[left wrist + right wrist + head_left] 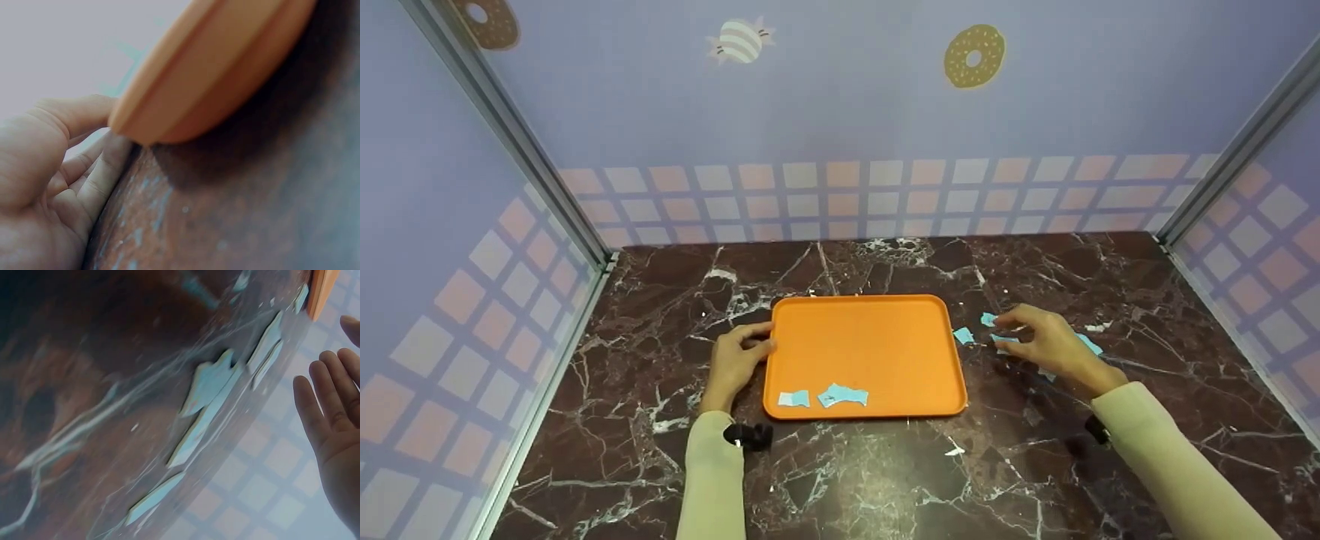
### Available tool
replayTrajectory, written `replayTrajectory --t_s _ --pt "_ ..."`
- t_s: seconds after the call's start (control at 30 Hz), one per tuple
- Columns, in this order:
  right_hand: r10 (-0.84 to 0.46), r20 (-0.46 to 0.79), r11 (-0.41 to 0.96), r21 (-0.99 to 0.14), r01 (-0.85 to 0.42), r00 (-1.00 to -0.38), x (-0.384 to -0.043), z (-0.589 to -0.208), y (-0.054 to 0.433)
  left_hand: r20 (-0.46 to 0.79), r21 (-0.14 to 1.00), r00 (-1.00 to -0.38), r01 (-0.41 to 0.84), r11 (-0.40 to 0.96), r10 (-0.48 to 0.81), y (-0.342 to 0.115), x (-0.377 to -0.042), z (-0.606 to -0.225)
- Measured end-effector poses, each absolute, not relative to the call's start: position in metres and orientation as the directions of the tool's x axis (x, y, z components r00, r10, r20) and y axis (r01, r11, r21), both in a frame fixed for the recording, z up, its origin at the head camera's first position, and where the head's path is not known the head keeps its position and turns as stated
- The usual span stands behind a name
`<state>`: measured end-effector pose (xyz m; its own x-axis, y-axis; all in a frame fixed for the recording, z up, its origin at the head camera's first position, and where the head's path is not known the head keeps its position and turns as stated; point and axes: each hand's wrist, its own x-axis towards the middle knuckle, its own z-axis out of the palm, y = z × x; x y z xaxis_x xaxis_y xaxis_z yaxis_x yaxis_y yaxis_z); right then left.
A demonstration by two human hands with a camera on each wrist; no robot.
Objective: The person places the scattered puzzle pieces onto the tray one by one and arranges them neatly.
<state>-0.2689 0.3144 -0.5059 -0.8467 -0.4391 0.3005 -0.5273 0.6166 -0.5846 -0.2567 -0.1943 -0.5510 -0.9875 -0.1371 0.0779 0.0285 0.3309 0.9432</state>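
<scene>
A shallow orange tray (862, 352) lies on the table, with several light blue jigsaw pieces (847, 395) along its near edge. At the tray's left side, my left hand (733, 367) grips the rim. Its thumb (84, 112) is at the rim and the other fingers are lower, close to the tabletop. My right hand (1054, 345) hovers right of the tray over loose jigsaw pieces (964, 336), thumb and fingers apart. In the right wrist view its fingers (332, 388) extend with nothing visible between them; several pieces (208, 385) lie flat nearby.
The dark marbled table (840, 480) has white veins. Patterned panels (840, 97) enclose it at the back and both sides, with metal posts (510, 127) at the corners. Another blue piece (1089, 344) lies beyond the right hand.
</scene>
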Motion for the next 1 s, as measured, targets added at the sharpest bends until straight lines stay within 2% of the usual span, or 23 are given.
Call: replayTrajectory --t_s 0.4,1.0 --pt "-0.414 0.138 0.721 -0.553 -0.416 -0.9 -0.267 -0.513 0.334 0.079 0.941 -0.989 0.032 0.336 -0.125 -0.196 -0.256 -0.552" --pt "-0.412 0.104 0.749 -0.528 -0.402 -0.905 -0.271 -0.52 0.337 0.092 0.938 -0.987 0.042 0.343 -0.132 -0.194 -0.257 -0.55"
